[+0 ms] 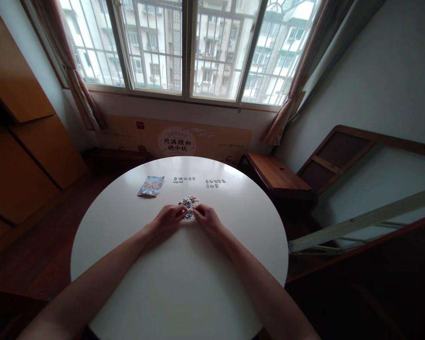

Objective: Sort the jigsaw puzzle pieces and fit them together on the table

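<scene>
From the head camera I look down on a round white table (pixel 184 283), and both my forearms reach in toward its middle. My left hand (pixel 170 218) and my right hand (pixel 206 218) lie side by side with fingers curled. Their tips meet on the near edge of a small heap of puzzle pieces (pixel 189 204), which sits at twelve o'clock from my knuckles. The pieces are too small for me to tell whether either hand actually pinches one or only rests on the heap. At ten o'clock from the heap lies a colourful packet (pixel 150 185), flat and well apart. At twelve o'clock a short sorted row of pieces (pixel 184 179) is laid out, with a second sorted group (pixel 215 182) at one o'clock. I judge that I am picking through or joining pieces at the heap. The next move calls for a fine fingertip pinch on one piece without scattering its neighbours.
</scene>
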A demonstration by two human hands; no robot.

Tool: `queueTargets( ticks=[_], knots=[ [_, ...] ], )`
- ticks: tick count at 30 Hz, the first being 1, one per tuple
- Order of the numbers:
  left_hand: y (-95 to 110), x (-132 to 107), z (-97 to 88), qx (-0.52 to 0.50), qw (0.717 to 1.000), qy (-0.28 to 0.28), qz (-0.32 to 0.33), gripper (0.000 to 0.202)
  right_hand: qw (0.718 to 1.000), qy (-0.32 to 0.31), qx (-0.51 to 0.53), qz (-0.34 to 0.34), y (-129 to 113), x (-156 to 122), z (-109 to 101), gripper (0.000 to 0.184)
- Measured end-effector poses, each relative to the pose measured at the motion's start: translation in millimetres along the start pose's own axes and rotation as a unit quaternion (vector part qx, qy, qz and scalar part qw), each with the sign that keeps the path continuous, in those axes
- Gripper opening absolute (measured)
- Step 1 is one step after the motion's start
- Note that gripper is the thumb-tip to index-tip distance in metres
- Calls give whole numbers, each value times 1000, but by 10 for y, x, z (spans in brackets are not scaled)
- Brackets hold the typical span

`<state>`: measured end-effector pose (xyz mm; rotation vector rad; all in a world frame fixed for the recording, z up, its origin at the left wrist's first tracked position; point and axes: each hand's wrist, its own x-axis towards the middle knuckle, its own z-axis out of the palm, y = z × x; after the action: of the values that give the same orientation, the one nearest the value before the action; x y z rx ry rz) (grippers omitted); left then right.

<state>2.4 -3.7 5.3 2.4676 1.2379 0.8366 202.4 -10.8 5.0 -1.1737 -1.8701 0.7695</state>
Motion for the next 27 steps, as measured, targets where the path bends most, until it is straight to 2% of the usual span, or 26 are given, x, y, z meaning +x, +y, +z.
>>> queueTargets(
  ticks=[27],
  knots=[
    [54, 3, -25, -5, 1000, -9, -11, 22, 1000, -1, 10, -15, 76, 3, 21, 22]
  ],
)
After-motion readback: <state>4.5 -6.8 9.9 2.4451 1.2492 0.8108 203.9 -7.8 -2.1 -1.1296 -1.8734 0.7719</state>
